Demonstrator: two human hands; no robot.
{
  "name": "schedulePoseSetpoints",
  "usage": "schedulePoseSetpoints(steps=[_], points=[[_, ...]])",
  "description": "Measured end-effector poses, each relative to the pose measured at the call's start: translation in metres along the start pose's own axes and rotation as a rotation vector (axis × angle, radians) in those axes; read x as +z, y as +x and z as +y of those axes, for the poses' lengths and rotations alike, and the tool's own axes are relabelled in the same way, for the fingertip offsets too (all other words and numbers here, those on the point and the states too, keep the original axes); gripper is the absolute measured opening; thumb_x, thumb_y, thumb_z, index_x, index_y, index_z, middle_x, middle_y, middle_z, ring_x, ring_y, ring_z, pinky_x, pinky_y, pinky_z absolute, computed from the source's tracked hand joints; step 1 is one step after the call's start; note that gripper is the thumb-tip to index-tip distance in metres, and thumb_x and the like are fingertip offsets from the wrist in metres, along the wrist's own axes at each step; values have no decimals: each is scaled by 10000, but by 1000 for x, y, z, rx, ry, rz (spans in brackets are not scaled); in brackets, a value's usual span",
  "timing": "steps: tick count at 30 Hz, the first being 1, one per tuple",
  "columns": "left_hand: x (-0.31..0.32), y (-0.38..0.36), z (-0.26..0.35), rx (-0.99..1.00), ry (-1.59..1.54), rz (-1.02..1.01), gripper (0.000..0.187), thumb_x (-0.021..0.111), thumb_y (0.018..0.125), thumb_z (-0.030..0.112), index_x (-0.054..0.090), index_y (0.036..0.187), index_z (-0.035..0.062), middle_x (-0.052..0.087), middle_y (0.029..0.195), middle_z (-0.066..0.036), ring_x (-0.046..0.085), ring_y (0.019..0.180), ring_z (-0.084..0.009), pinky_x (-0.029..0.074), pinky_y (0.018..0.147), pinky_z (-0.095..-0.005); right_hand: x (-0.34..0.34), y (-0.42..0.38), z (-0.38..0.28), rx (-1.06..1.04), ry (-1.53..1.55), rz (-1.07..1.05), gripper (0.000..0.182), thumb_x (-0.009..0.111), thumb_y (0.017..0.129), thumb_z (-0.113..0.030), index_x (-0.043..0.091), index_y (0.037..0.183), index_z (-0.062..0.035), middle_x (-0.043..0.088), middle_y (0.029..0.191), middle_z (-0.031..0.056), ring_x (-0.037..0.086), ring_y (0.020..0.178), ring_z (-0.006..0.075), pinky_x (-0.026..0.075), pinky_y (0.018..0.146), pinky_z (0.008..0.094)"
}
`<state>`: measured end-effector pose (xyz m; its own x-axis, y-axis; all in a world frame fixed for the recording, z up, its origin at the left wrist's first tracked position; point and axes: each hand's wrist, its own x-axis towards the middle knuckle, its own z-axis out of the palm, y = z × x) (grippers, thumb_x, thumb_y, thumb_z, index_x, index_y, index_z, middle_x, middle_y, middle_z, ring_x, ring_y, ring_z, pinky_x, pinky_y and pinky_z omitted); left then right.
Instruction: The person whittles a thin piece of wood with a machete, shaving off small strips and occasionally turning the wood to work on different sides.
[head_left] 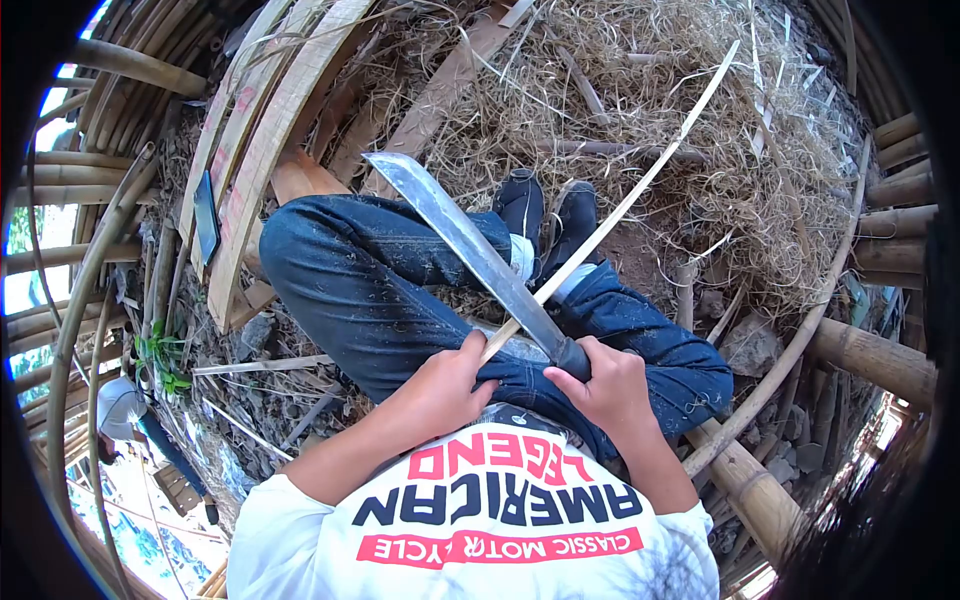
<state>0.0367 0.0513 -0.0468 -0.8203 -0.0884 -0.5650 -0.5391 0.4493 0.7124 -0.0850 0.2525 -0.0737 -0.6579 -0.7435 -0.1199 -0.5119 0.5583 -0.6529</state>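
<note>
My right hand is closed round the dark handle of a machete, its long blade pointing up and to the left above my knees. Between the fingers and thumb of my left hand is the near end of a thin bamboo strip. The strip runs away to the upper right over my shoes. Blade and strip cross in front of my lap, with the blade overlapping the strip close to my hands.
A heap of bamboo shavings covers the ground ahead. Long wooden planks lean at the left, with a phone lying on them. Bamboo poles surround the spot. Another person is at the lower left, outside.
</note>
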Motion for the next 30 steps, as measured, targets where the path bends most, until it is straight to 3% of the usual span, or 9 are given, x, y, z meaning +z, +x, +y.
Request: schedulePoseSetpoints(steps=[4,6,9,14,17,20,22,30], points=[[-7,-9,-8,-25,-49,-18,348,704,848,85,390,961,-15,535,594,-154,535,518,-299,417,521,-396,-4,3,10,8,-34,29,493,720,796,-538,606,788,-58,634,642,128,657,575,317,492,500,385],[-11,-15,-13,-97,-53,-25,347,708,847,78,381,930,-1,514,601,-139,493,512,-263,397,511,-386,-11,9,30,190,-18,60,455,722,818,-478,597,782,-42,620,634,167,640,607,377,482,538,440],[-9,-16,-15,-105,-34,-31,349,716,840,86,387,916,-3,520,622,-136,511,524,-259,400,513,-384,-21,15,53,268,34,80,420,698,859,-410,585,764,-17,604,627,202,626,630,416,472,552,455],[-6,-12,-11,-70,-45,-31,353,722,836,97,393,912,-7,517,618,-133,523,529,-261,406,516,-381,-19,14,38,277,98,82,419,697,860,-419,593,776,-22,605,621,200,632,628,416,481,555,452],[-7,-5,-4,-97,-54,-32,346,726,832,97,408,921,-9,528,623,-140,535,537,-266,411,522,-386,-6,7,17,233,232,-27,415,713,844,-440,610,797,-40,617,620,180,644,601,389,497,548,441],[-4,4,0,-115,-78,-59,357,718,828,98,455,1033,-30,537,636,-140,553,556,-269,428,541,-387,5,1,-10,124,330,-92,447,722,831,-458,637,845,-19,629,642,199,662,636,389,517,564,435],[-4,7,6,-93,-89,-41,334,677,844,64,451,1058,-57,628,738,-273,645,741,-453,495,648,-464,12,-6,-16,92,333,-185,467,723,828,-462,650,877,-4,640,658,210,667,645,398,528,575,429],[-6,7,9,-154,-36,-66,337,672,846,73,450,1064,-59,629,749,-282,645,750,-461,499,647,-462,2,2,-4,127,417,-264,482,740,809,-460,672,873,13,657,676,204,679,617,352,532,568,393]])
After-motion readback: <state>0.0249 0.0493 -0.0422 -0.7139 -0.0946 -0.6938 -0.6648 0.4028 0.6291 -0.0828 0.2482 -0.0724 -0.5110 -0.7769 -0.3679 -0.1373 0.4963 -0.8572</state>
